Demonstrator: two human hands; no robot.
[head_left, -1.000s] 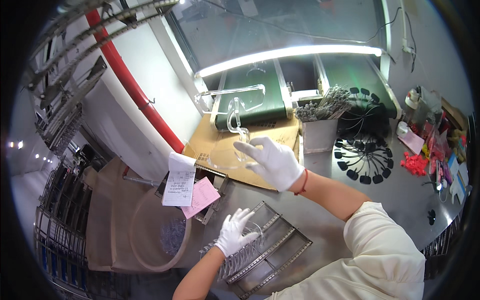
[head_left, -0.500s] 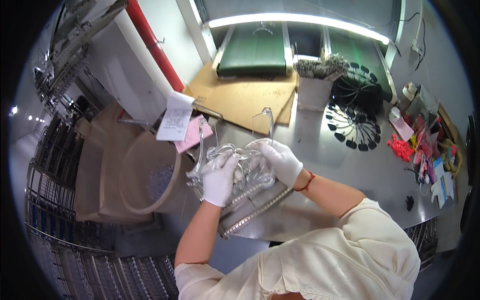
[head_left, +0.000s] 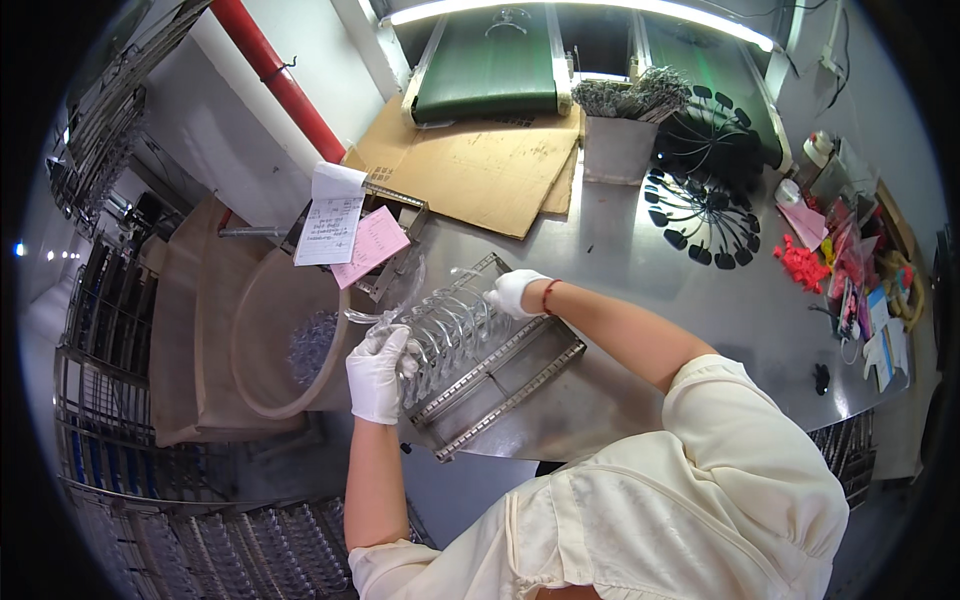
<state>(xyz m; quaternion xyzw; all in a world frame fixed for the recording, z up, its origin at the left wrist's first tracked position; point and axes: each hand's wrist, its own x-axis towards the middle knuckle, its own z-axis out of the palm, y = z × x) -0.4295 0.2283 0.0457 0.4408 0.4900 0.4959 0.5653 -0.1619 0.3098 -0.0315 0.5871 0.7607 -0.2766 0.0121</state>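
A slotted metal rack [head_left: 487, 390] lies slantwise on the table in front of me, and a row of clear plastic eyeglass frames [head_left: 445, 335] stands across it. At the left end of the row is my white-gloved left hand [head_left: 377, 375], its fingers curled closed on a clear glasses frame whose arm pokes out beyond the thumb. My right hand [head_left: 518, 293], also gloved in white, is closed at the right end of the row, against the same clear plastic. Its fingertips are partly hidden behind the glove.
Left of the rack stands a beige tub [head_left: 265, 390] with clear pieces inside. White and pink paper slips [head_left: 372, 247] rest on a second metal rack. Farther back are cardboard [head_left: 470, 175], a green conveyor belt [head_left: 487, 75], a grey bin of wires [head_left: 617, 150] and black paddle-ended stalks [head_left: 700, 220].
Both hands have lowered the clear glasses frame from above into the row on the rack. My left hand moved left and nearer; my right hand moved slightly left. The whole view has shifted a little.
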